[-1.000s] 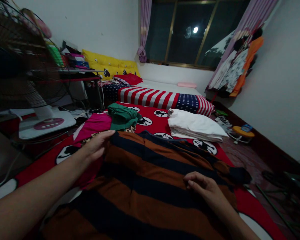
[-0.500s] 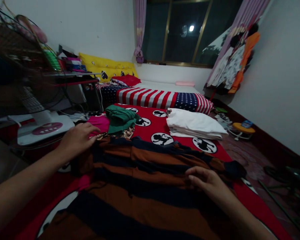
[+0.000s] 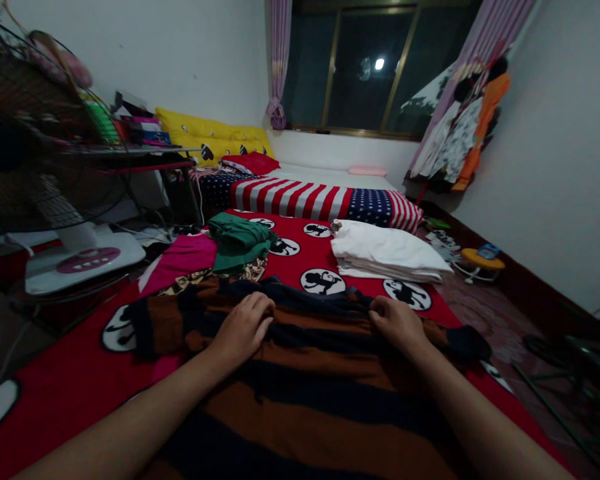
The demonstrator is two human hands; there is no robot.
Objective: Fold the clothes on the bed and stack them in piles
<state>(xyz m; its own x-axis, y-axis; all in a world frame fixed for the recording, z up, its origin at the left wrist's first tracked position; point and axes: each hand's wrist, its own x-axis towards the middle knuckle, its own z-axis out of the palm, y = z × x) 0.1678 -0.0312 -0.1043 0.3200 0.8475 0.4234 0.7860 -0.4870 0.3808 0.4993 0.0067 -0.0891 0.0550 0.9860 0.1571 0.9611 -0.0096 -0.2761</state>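
Note:
A brown and dark-blue striped shirt (image 3: pixel 305 400) lies spread on a red blanket with round black-and-white figures (image 3: pixel 55 393). My left hand (image 3: pixel 243 328) rests on the shirt near its collar, fingers curled into the cloth. My right hand (image 3: pixel 397 322) grips the shirt's upper edge at the right shoulder, fingers closed on the fabric. Both forearms reach in from the bottom of the view.
Beyond the shirt lie a folded green garment (image 3: pixel 240 240), a pink cloth (image 3: pixel 183 257) and a stack of folded white cloth (image 3: pixel 387 253). A fan (image 3: pixel 45 173) stands at left. A stars-and-stripes blanket (image 3: pixel 325 199), yellow pillows (image 3: pixel 210 130) and hanging clothes (image 3: pixel 473 127) lie farther back.
My left hand moved from the shirt's far left side in to the collar area. My right hand shifted forward to the upper edge. The shirt's left sleeve now lies spread out.

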